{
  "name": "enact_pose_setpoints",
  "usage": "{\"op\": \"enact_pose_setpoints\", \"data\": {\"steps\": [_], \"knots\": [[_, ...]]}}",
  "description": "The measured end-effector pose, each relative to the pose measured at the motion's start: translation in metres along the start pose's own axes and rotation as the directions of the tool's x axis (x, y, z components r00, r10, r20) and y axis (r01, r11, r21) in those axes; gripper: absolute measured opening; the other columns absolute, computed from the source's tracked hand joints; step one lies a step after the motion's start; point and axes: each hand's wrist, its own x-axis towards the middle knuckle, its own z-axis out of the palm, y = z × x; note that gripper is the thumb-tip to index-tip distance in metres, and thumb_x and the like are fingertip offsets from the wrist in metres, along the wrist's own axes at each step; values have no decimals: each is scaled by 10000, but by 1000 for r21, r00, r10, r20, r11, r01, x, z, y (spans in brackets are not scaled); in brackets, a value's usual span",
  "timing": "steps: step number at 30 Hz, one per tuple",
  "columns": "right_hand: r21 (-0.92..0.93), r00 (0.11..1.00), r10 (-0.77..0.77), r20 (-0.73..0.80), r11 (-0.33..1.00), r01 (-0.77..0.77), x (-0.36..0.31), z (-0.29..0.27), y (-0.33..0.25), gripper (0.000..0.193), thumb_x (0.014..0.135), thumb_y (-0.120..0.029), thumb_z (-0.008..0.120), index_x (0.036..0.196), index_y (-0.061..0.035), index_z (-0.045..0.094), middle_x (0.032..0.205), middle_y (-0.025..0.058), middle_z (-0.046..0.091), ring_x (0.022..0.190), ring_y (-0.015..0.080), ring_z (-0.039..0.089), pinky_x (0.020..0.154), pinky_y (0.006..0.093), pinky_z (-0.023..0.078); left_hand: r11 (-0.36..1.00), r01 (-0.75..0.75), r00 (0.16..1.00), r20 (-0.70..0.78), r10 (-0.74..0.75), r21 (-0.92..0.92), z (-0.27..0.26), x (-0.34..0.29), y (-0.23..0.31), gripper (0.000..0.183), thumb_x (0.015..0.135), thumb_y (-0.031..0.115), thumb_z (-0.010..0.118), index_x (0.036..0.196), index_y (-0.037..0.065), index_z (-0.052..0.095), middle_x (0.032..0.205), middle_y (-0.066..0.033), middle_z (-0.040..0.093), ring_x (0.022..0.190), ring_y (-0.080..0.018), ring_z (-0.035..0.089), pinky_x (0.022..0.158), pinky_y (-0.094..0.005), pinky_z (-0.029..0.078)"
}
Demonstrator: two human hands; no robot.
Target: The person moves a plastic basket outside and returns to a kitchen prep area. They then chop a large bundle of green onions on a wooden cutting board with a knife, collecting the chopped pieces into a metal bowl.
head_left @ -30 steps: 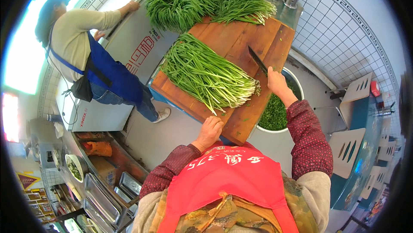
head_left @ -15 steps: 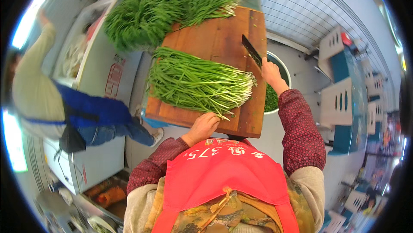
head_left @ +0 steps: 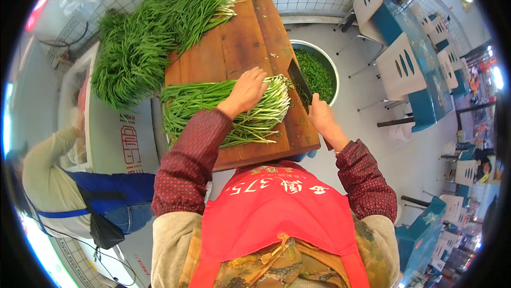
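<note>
Partly hidden — greens [head_left: 199, 95] under outstretched left hand [head_left: 248, 91], knife [head_left: 298, 78] within gripping right hand [head_left: 322, 120].

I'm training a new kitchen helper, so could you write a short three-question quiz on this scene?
1. Multiple choice: what does the right hand hold?
A) a red plastic ladle
B) a long, dark-bladed knife
C) a white ceramic bowl

2. True or false: the left hand rests on the bundle of long green, white-ended stalks.

3. Fill in the blank: the round, pale-rimmed basin to the right of the brown wooden board holds ____.

Key:
1. B
2. True
3. chopped greens
</note>
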Motion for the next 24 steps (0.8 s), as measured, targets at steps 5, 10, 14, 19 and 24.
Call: {"op": "enact_pose_setpoints", "data": {"steps": [5,10,14,19,24], "knots": [[77,1000,17,24,997,-19,-6,5,-2,221,808,-6,548,988,29,425,749,291,643,742,482,645,681,557,520,981,184,884,427,-191,58,54,35,-35,449,973,356,452,1116,-51,578,1052,-237,601,1045,-393,545,928,-478,427],[159,999,-8,52,987,-1,-11,3,-3,223,791,23,545,975,29,420,730,284,642,734,476,647,662,539,528,990,135,870,474,-138,40,72,26,-24,615,957,462,452,1178,-107,530,1043,-252,587,1019,-404,543,931,-485,419],[112,999,-9,44,994,4,-10,1,-3,230,791,18,560,971,23,418,711,274,640,719,460,652,652,527,533,975,177,820,527,-223,136,67,24,-4,805,920,584,475,1289,-130,437,1127,-277,550,1082,-411,516,961,-482,393],[119,997,34,65,992,-42,-5,-8,-6,217,797,15,561,958,16,417,724,273,642,717,453,653,644,522,533,957,93,828,512,-227,274,65,31,20,915,814,677,559,1206,-145,466,1063,-235,528,1015,-367,501,920,-456,390],[95,999,27,37,995,-31,-6,-21,-22,215,796,14,570,945,9,416,728,262,645,716,446,655,639,519,532,932,57,847,476,-236,359,70,28,26,755,752,563,655,1086,-104,538,1003,-185,515,966,-319,492,861,-422,401]]}}
